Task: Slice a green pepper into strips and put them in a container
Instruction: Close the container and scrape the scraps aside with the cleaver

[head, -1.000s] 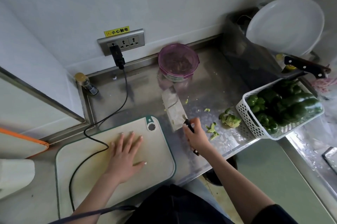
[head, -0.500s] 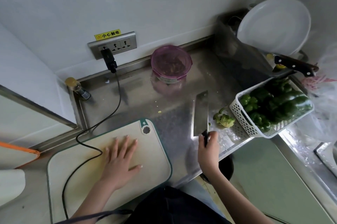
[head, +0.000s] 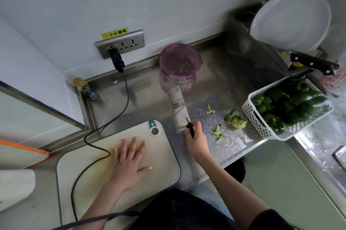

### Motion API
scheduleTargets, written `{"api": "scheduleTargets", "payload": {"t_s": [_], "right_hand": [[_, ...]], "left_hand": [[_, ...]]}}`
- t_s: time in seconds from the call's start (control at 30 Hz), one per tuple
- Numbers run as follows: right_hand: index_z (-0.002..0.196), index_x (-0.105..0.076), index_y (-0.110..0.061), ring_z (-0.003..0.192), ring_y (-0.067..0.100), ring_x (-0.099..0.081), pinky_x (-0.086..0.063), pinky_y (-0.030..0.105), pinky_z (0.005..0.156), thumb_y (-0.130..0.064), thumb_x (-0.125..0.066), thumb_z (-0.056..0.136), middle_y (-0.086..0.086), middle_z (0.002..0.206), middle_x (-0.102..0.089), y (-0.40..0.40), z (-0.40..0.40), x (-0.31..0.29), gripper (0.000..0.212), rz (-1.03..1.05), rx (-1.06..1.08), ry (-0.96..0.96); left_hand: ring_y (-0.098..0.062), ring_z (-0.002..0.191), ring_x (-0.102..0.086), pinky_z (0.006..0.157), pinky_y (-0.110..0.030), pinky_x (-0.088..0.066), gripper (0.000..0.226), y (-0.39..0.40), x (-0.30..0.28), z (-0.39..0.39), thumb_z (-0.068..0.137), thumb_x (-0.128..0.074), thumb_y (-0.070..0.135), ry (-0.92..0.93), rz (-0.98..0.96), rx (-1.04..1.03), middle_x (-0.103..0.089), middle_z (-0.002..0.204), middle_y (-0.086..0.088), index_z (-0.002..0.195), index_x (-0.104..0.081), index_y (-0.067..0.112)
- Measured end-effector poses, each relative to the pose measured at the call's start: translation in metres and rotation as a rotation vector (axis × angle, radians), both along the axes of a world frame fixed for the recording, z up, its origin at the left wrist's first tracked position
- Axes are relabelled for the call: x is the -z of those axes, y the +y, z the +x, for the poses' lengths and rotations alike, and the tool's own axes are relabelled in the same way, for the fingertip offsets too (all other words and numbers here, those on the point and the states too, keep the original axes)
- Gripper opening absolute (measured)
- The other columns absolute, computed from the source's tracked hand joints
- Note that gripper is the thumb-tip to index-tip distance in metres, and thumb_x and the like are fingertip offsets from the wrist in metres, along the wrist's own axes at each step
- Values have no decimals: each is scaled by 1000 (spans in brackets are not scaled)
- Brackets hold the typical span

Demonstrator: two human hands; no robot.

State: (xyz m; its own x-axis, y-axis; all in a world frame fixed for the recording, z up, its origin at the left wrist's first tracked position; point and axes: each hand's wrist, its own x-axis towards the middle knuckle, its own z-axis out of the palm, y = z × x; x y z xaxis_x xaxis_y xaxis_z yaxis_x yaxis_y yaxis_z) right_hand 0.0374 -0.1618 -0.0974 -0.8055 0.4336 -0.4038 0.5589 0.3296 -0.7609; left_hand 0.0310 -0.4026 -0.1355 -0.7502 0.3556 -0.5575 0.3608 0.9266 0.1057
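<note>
My right hand [head: 197,140] grips the black handle of a cleaver [head: 178,109], whose broad blade lies flat on the steel counter and points toward the wall. My left hand [head: 130,158] rests flat with spread fingers on the pale cutting board [head: 161,166], which carries no pepper. A round container with a purple lid [head: 180,63] stands near the wall with dark strips inside. Whole green peppers [head: 292,104] fill a white basket [head: 256,121] at the right. A pepper core [head: 236,121] and green scraps [head: 217,133] lie on the counter right of the cleaver.
A black cable [head: 89,154] runs from the wall socket [head: 121,45] across the board's left part. A small bottle [head: 85,88] stands in the counter's left corner. At the far right are a white bowl [head: 290,21] and a second knife [head: 314,63]. The counter's front edge lies below my right hand.
Half a second ago my right hand held the cleaver on edge further right, near the core. It now lies flat, further left beside the board. My left hand has stayed on the board.
</note>
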Motion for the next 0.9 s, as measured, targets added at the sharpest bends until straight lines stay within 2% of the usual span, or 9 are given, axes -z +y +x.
{"api": "scheduleTargets", "payload": {"t_s": [0.17, 0.27, 0.33, 0.4, 0.63, 0.7, 0.77, 0.8, 0.9], "right_hand": [[94, -38, -13, 70, 27, -57, -39, 34, 60, -24, -47, 97, 7, 78, -59, 19, 22, 9, 15, 30, 307, 46], [96, -37, -9, 70, 28, -55, -39, 33, 62, -22, -46, 97, 6, 74, -56, 26, 30, 11, 16, 35, 439, 35], [95, -38, -8, 70, 27, -55, -41, 35, 64, -21, -47, 96, 4, 74, -55, 29, 34, 10, 16, 47, 490, 39], [94, -38, -9, 70, 24, -54, -42, 36, 66, -21, -47, 96, 4, 75, -55, 30, 40, 7, 15, 47, 547, 43], [91, -37, -12, 73, 28, -57, -46, 39, 68, -25, -49, 95, 8, 77, -57, 33, 81, 7, 18, 63, 774, 13], [88, -35, -14, 69, 29, -58, -50, 42, 63, -25, -49, 95, 9, 76, -55, 32, 93, 7, 19, 64, 800, 20], [87, -34, -15, 62, 30, -57, -50, 38, 49, -24, -48, 95, 10, 74, -55, 31, 100, 6, 19, 60, 793, 29], [86, -34, -17, 60, 30, -57, -50, 38, 48, -25, -49, 95, 10, 73, -55, 31, 101, 6, 19, 65, 777, 39], [85, -35, -16, 63, 25, -54, -42, 35, 55, -22, -52, 94, 7, 71, -53, 29, 98, 3, 20, 63, 705, 56]], "left_hand": [[-27, 131, 42, 109, -54, 16, 81, 1, 0, -3, 57, 7, 77, -54, 16, -13, 46, 141, 3, 120, 48, 48], [-30, 132, 39, 110, -54, 13, 88, 7, -3, -4, 62, 4, 77, -60, -36, 11, 45, 142, 1, 130, 42, 36], [-32, 135, 36, 111, -56, 11, 89, 14, -4, -6, 80, -15, 76, -65, -49, 18, 42, 145, 0, 133, 37, 28], [-33, 137, 33, 111, -56, 10, 88, 24, -7, -8, 89, -28, 67, -66, -37, 20, 41, 146, 0, 136, 35, 26], [-35, 136, 33, 111, -58, 9, 88, 46, -9, -12, 91, -28, 64, -73, -8, 50, 44, 140, 0, 134, 36, 23], [-35, 135, 34, 110, -59, 9, 87, 52, -8, -13, 91, -27, 64, -82, -8, 59, 44, 139, -1, 133, 37, 24], [-36, 136, 33, 111, -59, 8, 86, 55, -8, -13, 91, -27, 64, -87, -14, 64, 44, 140, 0, 134, 37, 25], [-36, 136, 32, 111, -59, 8, 86, 55, -7, -13, 91, -27, 64, -85, -12, 65, 44, 140, 0, 135, 36, 25], [-36, 136, 33, 111, -58, 8, 85, 55, -6, -13, 91, -26, 65, -76, -7, 71, 43, 142, 0, 138, 34, 27]]}}
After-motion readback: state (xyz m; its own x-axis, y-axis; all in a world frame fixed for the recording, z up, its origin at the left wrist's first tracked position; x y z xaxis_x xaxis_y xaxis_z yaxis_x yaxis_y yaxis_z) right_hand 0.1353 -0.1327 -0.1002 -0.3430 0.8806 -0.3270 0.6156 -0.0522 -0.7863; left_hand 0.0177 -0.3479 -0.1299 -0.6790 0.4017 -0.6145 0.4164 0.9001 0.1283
